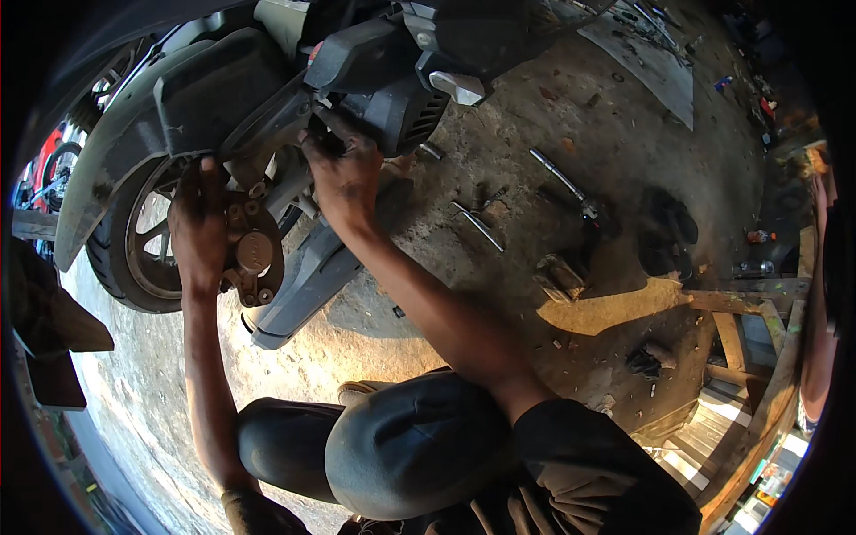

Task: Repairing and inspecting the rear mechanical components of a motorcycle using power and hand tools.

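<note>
A scooter's dark, dusty rear mudguard (214, 94) arches over the black-tyred wheel (147, 236). My left hand (198, 232) reaches up beside the wheel, its thumb and fingers closed at the mudguard's lower edge. Right next to this hand is a bronze-coloured brake caliper (255, 251). My right hand (346, 178) is at the side of the scooter, below the black ribbed housing (374, 89). Its thumb and fingers are bent into a pinch against the dark bodywork. What lies between those fingertips is hidden.
Below my hands slants a dark exhaust muffler (312, 276). On the stained concrete lie a ratchet wrench (562, 183), a metal bar tool (479, 226) and a small wooden block (560, 278). A wooden frame (758, 410) stands at the right, near another person's arm (818, 294).
</note>
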